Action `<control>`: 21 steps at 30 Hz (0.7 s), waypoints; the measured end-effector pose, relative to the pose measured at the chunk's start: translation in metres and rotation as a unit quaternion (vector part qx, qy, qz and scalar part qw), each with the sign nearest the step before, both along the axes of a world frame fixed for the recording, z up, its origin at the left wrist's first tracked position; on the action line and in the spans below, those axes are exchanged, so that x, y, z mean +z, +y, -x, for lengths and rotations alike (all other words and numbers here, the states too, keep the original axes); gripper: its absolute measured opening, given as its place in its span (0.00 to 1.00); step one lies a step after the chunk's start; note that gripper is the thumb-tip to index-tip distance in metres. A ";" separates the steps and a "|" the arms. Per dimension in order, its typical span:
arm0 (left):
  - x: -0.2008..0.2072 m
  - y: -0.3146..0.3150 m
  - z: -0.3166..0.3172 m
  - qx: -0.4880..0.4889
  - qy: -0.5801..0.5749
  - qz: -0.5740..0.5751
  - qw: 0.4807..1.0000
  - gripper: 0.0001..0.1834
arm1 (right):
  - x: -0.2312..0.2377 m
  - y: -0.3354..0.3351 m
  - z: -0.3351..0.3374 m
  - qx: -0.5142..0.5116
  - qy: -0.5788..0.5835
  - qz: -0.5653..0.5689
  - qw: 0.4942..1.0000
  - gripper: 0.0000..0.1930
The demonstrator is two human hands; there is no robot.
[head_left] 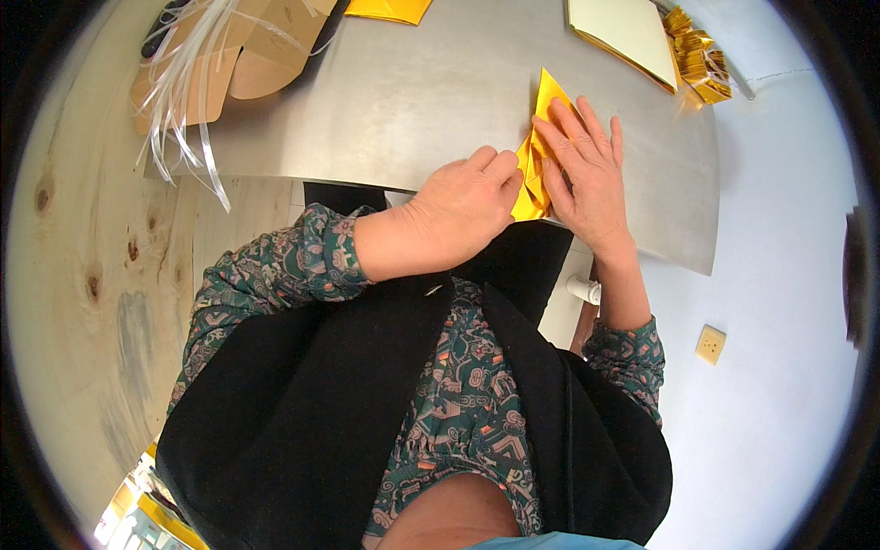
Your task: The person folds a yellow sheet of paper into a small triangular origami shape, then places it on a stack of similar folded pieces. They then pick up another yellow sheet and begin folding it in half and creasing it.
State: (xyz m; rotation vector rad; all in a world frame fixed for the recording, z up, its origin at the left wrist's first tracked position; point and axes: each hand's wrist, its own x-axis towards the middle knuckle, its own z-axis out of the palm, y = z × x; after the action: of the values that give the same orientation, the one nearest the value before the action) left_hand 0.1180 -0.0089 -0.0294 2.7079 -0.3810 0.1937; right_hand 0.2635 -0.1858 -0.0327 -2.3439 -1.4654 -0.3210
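A sheet of shiny gold paper (532,190), partly folded, lies at the near edge of the metal table, its pointed end aimed away from me. My left hand (458,211) is closed, its curled fingers and thumb at the left edge of the paper. Lying over the right side of the paper is my right hand (585,174), its fingers stretched out and the thumb on the folds. The hands partly cover the creases, so the exact folded shape is hidden.
The grey metal table (412,101) has a stack of pale sheets (628,37) at the far right, beside bundled gold folded pieces (704,73). A brown cardboard box (266,69) with white plastic strips (197,82) stands far left. More gold paper (392,9) lies at the far edge.
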 end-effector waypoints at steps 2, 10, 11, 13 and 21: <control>-0.002 0.006 0.000 -0.021 -0.034 0.001 0.999 0.29 | 0.000 0.000 -0.002 0.013 0.000 0.050 0.999 0.21; -0.005 0.035 -0.010 -0.108 -0.039 -0.020 0.993 0.29 | 0.003 -0.004 -0.010 0.028 -0.005 0.044 0.999 0.18; -0.005 0.040 -0.014 -0.123 -0.034 -0.022 0.992 0.28 | 0.003 -0.006 -0.010 0.024 0.000 0.035 0.999 0.18; -0.004 0.047 -0.022 -0.151 -0.011 -0.030 0.988 0.27 | 0.002 -0.008 -0.009 0.003 0.006 0.021 1.000 0.19; -0.013 0.050 -0.024 -0.172 -0.055 -0.012 0.983 0.25 | -0.006 -0.016 -0.005 -0.049 -0.009 0.014 0.999 0.21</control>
State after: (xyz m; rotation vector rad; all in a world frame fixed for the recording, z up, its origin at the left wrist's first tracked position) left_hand 0.1417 0.0410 -0.0421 2.6076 -0.8795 0.2408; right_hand 0.2684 -0.2018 -0.0384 -2.4460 -1.3735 -0.3495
